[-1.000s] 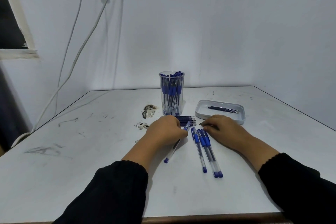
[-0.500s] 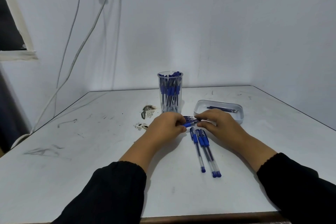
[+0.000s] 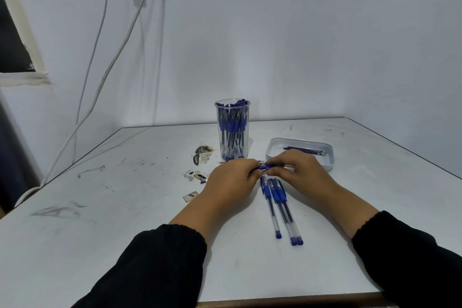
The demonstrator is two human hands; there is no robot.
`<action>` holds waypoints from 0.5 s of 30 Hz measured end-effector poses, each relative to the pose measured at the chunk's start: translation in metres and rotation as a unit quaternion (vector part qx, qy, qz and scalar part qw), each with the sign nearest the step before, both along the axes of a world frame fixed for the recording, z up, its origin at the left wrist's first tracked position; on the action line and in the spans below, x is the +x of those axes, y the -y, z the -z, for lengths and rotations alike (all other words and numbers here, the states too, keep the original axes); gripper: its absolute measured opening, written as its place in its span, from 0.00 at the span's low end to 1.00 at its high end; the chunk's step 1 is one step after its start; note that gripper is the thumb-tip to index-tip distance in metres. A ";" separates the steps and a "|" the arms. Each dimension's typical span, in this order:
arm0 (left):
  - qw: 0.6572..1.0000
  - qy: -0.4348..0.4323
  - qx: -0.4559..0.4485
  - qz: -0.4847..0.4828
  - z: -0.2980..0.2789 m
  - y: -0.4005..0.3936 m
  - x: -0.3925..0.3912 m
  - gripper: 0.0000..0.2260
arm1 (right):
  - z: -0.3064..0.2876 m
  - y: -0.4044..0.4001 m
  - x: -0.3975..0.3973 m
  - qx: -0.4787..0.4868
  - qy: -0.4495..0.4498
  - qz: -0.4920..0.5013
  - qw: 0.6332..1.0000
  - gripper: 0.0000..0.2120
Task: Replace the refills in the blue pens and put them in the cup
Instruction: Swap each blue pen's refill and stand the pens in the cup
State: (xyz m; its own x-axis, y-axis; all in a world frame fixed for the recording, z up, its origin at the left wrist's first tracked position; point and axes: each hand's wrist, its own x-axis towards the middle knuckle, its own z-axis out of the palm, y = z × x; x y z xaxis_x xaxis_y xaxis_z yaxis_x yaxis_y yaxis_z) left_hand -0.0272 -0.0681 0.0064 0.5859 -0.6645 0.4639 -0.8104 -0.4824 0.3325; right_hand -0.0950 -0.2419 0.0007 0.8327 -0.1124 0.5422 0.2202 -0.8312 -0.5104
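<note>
Head view: left hand and right hand each pinch one end of a blue pen held level just above the worktop, near the cup, a grip suited to twisting it apart.

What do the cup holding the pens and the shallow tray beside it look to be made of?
The cup looks like clear, glossy plastic, possibly glass: the pens inside show straight through its wall. The tray looks like white or translucent plastic with a smooth, slightly shiny finish, judging by its rounded moulded corners and soft rim highlights.
</note>
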 end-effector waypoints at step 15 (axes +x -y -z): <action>0.999 0.008 0.029 -0.017 -0.008 -0.003 0.006 0.13 | -0.007 0.000 -0.004 0.046 -0.014 0.012 0.999 0.09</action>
State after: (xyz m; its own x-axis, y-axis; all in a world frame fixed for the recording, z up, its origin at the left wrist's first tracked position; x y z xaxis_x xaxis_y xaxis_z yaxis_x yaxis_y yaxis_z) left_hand -0.0213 -0.0655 0.0149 0.6013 -0.6706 0.4346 -0.7983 -0.5284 0.2891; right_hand -0.0986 -0.2416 0.0081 0.8441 -0.1804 0.5049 0.1850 -0.7859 -0.5901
